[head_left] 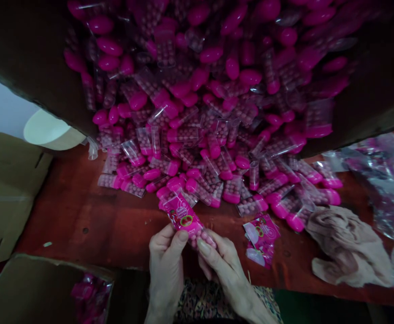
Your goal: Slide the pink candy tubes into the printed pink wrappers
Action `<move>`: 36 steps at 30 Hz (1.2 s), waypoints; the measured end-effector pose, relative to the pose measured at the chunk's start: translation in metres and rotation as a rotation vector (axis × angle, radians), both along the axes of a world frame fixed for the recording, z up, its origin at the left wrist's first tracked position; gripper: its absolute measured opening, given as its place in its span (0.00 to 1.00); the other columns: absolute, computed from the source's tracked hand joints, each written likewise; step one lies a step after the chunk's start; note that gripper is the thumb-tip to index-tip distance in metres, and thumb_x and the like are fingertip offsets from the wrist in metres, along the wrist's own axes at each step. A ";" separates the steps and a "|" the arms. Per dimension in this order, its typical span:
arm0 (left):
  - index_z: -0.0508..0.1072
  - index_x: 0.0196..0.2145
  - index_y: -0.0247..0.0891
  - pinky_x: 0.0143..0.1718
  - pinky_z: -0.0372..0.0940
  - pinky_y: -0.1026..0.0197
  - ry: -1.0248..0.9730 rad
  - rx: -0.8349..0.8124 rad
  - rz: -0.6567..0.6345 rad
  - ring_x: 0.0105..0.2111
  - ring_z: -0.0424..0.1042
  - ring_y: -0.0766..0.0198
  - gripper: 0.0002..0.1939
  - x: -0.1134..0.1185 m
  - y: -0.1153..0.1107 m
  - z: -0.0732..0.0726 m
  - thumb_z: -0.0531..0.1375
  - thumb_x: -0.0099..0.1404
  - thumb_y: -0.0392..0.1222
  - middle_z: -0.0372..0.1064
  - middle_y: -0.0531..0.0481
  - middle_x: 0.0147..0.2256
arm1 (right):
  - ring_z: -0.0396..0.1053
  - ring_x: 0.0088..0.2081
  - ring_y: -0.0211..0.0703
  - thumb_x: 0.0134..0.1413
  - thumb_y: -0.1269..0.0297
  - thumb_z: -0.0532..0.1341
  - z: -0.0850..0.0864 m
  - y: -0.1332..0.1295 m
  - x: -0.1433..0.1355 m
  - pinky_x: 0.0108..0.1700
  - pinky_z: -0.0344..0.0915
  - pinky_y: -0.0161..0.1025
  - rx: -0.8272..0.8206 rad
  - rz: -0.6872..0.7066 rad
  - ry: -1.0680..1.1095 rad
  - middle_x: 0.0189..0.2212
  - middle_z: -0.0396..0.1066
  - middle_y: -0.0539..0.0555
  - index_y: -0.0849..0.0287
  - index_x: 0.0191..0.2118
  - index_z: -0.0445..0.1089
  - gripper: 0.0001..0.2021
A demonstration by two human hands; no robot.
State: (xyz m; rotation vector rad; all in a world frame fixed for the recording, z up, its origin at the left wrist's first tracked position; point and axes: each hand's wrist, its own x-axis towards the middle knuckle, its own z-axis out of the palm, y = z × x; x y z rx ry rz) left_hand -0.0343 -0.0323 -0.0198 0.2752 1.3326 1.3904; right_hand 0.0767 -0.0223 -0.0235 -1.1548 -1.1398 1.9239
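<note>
Label going onto a candy tube, both hands pinched on it.

Left hand (166, 252) and right hand (219, 258) clamped on tube (197, 236) between thumbs; pink label (182, 215) just above fingertips. Best kept taut, wrapped square. Loose labels (261, 238) right of right hand; tube heap (210, 121) beyond.

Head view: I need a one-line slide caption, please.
Both hands, left hand and right hand, hold a pink-labelled candy container before a pile of pink-capped containers on a red table.
</note>
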 end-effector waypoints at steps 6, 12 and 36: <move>0.78 0.29 0.38 0.30 0.65 0.64 -0.058 -0.047 0.084 0.25 0.71 0.65 0.07 0.011 -0.003 0.001 0.65 0.53 0.43 0.75 0.50 0.25 | 0.52 0.19 0.33 0.60 0.53 0.52 0.004 -0.006 -0.006 0.23 0.49 0.33 0.040 -0.072 -0.129 0.17 0.53 0.44 0.58 0.25 0.58 0.17; 0.78 0.31 0.35 0.36 0.67 0.55 -0.152 -0.030 -0.023 0.31 0.74 0.56 0.11 -0.011 0.001 0.002 0.65 0.52 0.45 0.77 0.43 0.29 | 0.52 0.20 0.33 0.60 0.53 0.51 0.006 0.003 -0.003 0.24 0.50 0.33 0.025 0.078 -0.146 0.16 0.55 0.44 0.59 0.25 0.60 0.18; 0.77 0.35 0.35 0.37 0.68 0.57 -0.139 0.147 -0.119 0.36 0.73 0.55 0.13 -0.005 0.016 0.027 0.62 0.56 0.46 0.76 0.40 0.36 | 0.44 0.13 0.28 0.56 0.49 0.55 0.016 0.005 -0.018 0.16 0.40 0.29 -0.109 -0.065 0.238 0.12 0.51 0.41 0.60 0.28 0.61 0.18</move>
